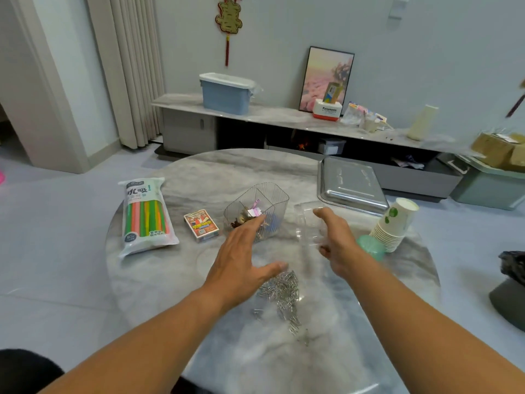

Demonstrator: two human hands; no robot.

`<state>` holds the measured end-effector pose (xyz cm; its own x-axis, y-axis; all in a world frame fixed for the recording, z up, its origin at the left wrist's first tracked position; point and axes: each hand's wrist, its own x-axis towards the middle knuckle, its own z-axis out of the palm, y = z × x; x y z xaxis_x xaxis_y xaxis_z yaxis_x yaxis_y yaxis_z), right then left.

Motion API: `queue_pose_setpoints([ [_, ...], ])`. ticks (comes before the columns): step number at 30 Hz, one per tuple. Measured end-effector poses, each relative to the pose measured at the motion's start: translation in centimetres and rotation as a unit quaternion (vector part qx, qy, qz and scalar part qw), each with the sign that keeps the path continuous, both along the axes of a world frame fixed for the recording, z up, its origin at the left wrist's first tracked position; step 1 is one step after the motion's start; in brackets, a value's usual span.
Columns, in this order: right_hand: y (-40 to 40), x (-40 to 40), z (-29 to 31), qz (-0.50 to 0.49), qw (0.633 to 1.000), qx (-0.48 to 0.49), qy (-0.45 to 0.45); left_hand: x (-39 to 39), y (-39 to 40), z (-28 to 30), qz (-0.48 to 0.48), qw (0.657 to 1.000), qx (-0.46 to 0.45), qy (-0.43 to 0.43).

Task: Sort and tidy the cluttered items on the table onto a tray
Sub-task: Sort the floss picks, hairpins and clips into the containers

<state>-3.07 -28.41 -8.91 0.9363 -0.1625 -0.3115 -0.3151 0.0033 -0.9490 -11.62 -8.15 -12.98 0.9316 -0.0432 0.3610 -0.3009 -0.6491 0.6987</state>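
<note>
left hand [244,251]: flat, fingers spread, frame centre, thumb touching the paper clip pile [284,294] just below it | right hand [338,245]: fingers curled around clear plastic box [308,223] | steel tray [350,184]: upper right, well apart from both hands

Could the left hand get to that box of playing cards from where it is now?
Probably yes. The left hand hovers open just right of the card box, and only bare table lies between them. The clear divided container sits further right, out of the way.
</note>
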Motion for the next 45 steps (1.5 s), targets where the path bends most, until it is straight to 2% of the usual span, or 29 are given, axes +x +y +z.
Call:
queue_pose_setpoints([
  [2,0.2,-2.2,0.3,0.055,0.989,0.12,0.059,-0.5,-0.7,0.4,-0.022,0.999,-0.038,0.014],
  [4,0.4,-4.2,0.3,0.125,0.967,0.201,0.097,-0.9,-1.1,1.1,-0.031,0.997,-0.071,0.013],
  [6,1.0,-5.7,0.3,0.187,0.944,0.245,0.118,-1.1,-1.2,1.8,-0.047,0.993,-0.103,0.02],
  [8,1.9,-6.6,0.6,0.22,0.936,0.25,0.117,-1.3,-1.1,2.3,-0.065,0.991,-0.118,0.02],
  [11,3.2,-7.1,0.7,0.228,0.959,0.156,0.06,-1.7,-0.1,3.0,-0.058,0.99,-0.126,0.008],
  [13,3.5,-7.7,-0.1,0.199,0.978,-0.002,-0.061,-1.9,1.7,3.3,-0.05,0.995,-0.088,0.012],
  [14,3.3,-8.2,-1.0,0.173,0.973,-0.085,-0.127,-2.0,2.8,3.4,-0.053,0.997,-0.046,0.026],
  [17,1.3,-10.1,-5.4,0.12,0.915,-0.31,-0.229,-2.4,6.2,3.4,-0.082,0.986,0.109,0.091],
  [20,0.2,-11.6,-9.3,0.128,0.87,-0.42,-0.222,-2.6,8.1,3.0,-0.116,0.953,0.241,0.14],
  [24,1.6,-11.6,-11.1,0.184,0.837,-0.476,-0.196,-2.3,8.4,2.8,-0.172,0.919,0.306,0.181],
  [28,3.1,-10.4,-11.3,0.245,0.796,-0.52,-0.187,-1.5,7.9,3.0,-0.201,0.911,0.295,0.208],
  [35,4.2,-6.7,-10.7,0.262,0.766,-0.554,-0.194,-1.1,7.5,2.7,-0.228,0.896,0.277,0.262],
  [37,4.3,-5.8,-10.5,0.256,0.763,-0.549,-0.225,-1.3,7.4,2.2,-0.225,0.899,0.263,0.269],
  [40,4.3,-4.6,-10.3,0.237,0.749,-0.553,-0.277,-1.1,7.0,1.4,-0.195,0.922,0.215,0.254],
  [45,3.9,-3.4,-9.9,0.239,0.755,-0.548,-0.269,-0.3,6.1,0.5,-0.157,0.946,0.144,0.244],
])
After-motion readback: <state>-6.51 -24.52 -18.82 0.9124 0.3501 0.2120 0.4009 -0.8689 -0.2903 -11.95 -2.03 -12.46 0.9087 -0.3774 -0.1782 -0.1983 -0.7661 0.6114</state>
